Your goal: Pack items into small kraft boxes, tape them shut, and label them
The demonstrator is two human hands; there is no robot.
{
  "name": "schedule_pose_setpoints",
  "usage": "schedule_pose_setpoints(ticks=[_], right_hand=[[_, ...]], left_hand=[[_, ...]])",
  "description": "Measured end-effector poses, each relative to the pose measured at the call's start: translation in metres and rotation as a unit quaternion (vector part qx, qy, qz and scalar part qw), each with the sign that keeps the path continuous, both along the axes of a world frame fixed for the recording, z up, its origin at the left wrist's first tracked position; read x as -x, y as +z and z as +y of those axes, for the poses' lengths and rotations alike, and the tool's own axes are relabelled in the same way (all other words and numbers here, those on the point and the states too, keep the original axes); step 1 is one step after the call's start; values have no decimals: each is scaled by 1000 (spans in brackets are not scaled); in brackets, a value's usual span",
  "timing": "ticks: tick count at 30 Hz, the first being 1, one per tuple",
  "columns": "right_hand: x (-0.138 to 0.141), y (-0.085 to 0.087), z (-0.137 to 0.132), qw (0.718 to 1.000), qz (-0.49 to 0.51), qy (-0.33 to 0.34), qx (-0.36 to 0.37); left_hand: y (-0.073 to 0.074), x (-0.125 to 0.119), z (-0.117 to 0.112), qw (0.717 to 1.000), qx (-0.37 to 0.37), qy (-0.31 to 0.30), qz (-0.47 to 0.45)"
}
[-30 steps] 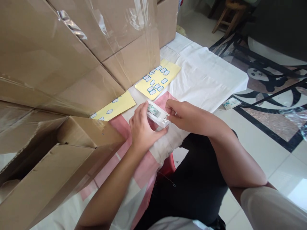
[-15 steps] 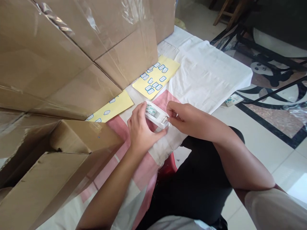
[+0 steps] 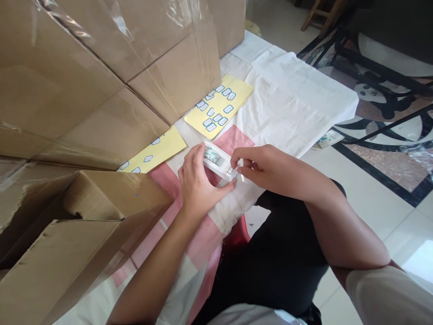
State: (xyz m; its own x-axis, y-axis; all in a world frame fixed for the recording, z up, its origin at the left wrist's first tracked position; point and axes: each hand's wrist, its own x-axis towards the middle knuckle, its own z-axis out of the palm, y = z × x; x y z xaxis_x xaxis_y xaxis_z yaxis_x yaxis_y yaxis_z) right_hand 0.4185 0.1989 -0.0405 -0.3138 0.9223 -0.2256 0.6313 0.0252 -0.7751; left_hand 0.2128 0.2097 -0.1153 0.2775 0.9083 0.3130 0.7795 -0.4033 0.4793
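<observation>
My left hand point(image 3: 197, 183) is closed round a small white oblong plastic case point(image 3: 222, 171), fingers along its far left end and thumb along its near side. A clear-looking piece printed in green and white point(image 3: 213, 156) sits in the case's left part. At the right end of the case is a small metallic-looking part point(image 3: 230, 170). My right hand point(image 3: 252, 166) is over that end, thumb and forefinger brought together in a pinch at the metal part. What lies between those fingertips is too small to make out.
Two yellow sheets with blue-edged white stickers, one nearer point(image 3: 158, 151) and one farther point(image 3: 233, 106), lie beside stacked taped cartons point(image 3: 149, 95). An open cardboard box point(image 3: 98, 198) stands at left. A white cloth point(image 3: 297, 99) covers the table. A black metal frame point(image 3: 379, 131) is at right.
My right hand has shifted slightly left, its forefinger now reaching over the case's right end. My left hand keeps its hold on the case. The view has moved a little.
</observation>
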Motion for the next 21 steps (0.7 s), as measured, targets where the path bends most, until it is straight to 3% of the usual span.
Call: schedule_pose_setpoints(ticks=[9, 21], right_hand=[[-10, -4, -2, 995, -58, -77, -3], [-5, -20, 7, 988, 57, -21, 143]], left_hand=[[1, 0, 0, 1000, 0, -1, 2], [-1, 0, 1, 1000, -14, -7, 3]])
